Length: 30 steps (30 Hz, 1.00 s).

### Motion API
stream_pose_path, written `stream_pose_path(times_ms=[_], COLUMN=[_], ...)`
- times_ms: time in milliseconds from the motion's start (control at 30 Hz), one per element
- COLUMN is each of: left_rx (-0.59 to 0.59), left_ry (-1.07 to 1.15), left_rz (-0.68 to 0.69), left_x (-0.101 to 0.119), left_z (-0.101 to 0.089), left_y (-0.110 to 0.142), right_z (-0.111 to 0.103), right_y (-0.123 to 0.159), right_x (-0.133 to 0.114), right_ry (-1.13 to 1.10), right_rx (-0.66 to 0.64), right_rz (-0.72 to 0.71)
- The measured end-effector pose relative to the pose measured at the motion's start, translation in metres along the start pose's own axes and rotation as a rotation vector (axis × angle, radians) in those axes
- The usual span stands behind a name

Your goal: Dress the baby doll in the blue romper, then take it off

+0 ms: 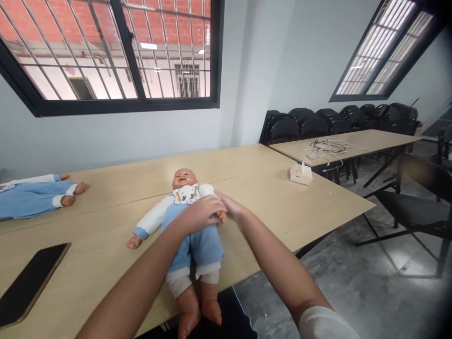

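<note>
A baby doll (187, 188) in a blue and white outfit lies on its back on the wooden table (106, 254), legs hanging over the front edge. My left hand (203, 211) rests on the doll's chest with fingers curled over its right-side arm. My right hand (228, 205) reaches in from the right and closes on the same sleeve and small doll hand, touching my left hand. The doll's other arm (146, 226) lies stretched out to the left on the table.
A second doll (35, 195) in blue lies at the table's far left. A dark tablet (30, 282) sits near the front left edge. A tissue box (301, 173) stands at the right. Cables (328, 147) lie on another table, with black chairs (310, 125) behind.
</note>
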<state>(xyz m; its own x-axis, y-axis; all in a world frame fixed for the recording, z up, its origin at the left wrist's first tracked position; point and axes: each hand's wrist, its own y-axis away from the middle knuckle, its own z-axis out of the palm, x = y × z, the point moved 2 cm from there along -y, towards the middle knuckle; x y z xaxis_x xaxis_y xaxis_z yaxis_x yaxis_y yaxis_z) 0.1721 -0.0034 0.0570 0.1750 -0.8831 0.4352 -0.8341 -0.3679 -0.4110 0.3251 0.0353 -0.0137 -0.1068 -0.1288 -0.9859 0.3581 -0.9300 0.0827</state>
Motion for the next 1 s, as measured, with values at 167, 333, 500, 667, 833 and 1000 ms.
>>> stream_pose_path(times_ms=[167, 333, 500, 667, 833, 1000], left_rx=[0.012, 0.306, 0.681, 0.679, 0.366, 0.331], left_ry=[0.070, 0.073, 0.005, -0.103, -0.213, -0.411], left_rz=[-0.072, -0.303, -0.562, -0.721, -0.712, -0.674], left_x=[0.007, 0.008, 0.021, 0.059, 0.087, 0.090], left_z=[-0.005, -0.044, -0.037, -0.001, 0.023, 0.033], left_y=[0.003, 0.032, 0.114, 0.205, 0.234, 0.223], right_z=[-0.018, -0.031, -0.038, -0.008, 0.102, 0.169], right_y=[-0.001, -0.006, 0.003, 0.045, 0.148, 0.217], right_x=[-0.007, -0.010, -0.024, -0.049, -0.029, 0.016], right_ry=[0.114, 0.266, 0.581, 1.077, 1.101, 1.236], right_rx=[0.027, 0.157, 0.239, 0.416, -0.067, -0.239], right_rz=[0.095, 0.045, -0.097, -0.311, -0.578, -0.689])
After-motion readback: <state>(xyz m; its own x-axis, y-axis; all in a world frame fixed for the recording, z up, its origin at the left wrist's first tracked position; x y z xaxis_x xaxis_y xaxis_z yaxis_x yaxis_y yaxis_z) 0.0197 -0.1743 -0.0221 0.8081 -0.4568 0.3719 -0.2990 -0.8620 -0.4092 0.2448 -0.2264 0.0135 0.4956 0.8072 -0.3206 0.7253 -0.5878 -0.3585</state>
